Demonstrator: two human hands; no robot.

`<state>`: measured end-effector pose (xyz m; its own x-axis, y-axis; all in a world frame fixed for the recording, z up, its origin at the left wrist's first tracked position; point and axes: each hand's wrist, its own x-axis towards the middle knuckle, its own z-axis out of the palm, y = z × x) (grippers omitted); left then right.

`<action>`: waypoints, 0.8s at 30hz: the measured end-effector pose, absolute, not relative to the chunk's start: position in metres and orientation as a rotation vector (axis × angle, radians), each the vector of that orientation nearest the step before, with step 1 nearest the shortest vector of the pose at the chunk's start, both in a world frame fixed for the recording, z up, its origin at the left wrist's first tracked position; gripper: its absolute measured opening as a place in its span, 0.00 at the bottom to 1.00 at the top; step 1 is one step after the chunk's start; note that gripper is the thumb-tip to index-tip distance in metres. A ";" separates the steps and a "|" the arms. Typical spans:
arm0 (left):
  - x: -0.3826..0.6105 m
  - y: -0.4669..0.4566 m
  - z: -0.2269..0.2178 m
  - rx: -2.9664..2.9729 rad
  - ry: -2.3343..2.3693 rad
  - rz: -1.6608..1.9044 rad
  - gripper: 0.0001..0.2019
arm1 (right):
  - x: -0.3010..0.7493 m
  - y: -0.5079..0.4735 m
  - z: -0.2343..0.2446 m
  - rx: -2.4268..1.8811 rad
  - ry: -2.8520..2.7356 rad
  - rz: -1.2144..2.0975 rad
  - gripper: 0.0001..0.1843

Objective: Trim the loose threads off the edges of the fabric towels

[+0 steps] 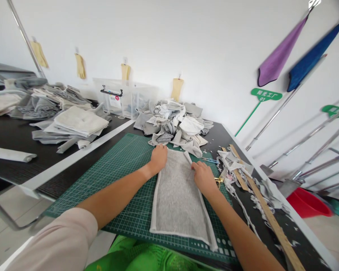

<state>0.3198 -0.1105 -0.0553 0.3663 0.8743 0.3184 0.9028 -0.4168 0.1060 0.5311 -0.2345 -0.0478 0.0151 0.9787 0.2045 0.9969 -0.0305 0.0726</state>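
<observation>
While grey cloth (176, 195) lies on cutting mat (121, 165), L hand (158, 158) & R hand (205, 178) pinch its far edge.

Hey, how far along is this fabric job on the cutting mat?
Seemingly done: trimmed scraps lie by the wooden ruler, folded stacks on the left table. In hand: left hand and right hand rest on one grey cloth on the green mat. Probably left: the loose heap behind it.

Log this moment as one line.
left hand: on grey cloth panel, far-left corner | right hand: on its right edge | underneath: green cutting mat
</observation>
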 end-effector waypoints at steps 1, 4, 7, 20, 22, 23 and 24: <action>0.319 -0.108 -0.057 -2.535 -1.650 -0.509 0.17 | 0.529 -0.235 -0.047 -2.181 -2.105 -0.312 0.14; 0.316 -0.105 -0.059 -2.559 -1.595 -0.570 0.19 | 0.528 -0.237 -0.045 -2.275 -2.007 -0.326 0.08; 0.315 -0.105 -0.060 -2.599 -1.422 -0.622 0.19 | 0.532 -0.241 -0.042 -2.384 -1.956 -0.270 0.09; 0.322 -0.092 -0.071 -2.532 -1.663 -0.768 0.18 | 0.528 -0.255 -0.033 -2.514 -1.911 -0.200 0.09; 0.322 -0.094 -0.071 -2.553 -1.677 -0.803 0.19 | 0.528 -0.257 -0.031 -2.558 -1.911 -0.175 0.09; 0.323 -0.094 -0.071 -2.576 -1.657 -0.802 0.19 | 0.527 -0.258 -0.030 -2.567 -1.913 -0.174 0.09; 0.323 -0.095 -0.071 -2.599 -1.629 -0.790 0.18 | 0.526 -0.258 -0.030 -2.573 -1.913 -0.177 0.09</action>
<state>0.3234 -0.0950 -0.0715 0.3466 0.8505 0.3957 0.8373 -0.4707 0.2782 0.5263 -0.2584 -0.0300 0.2849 0.9574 0.0466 0.9498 -0.2886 0.1212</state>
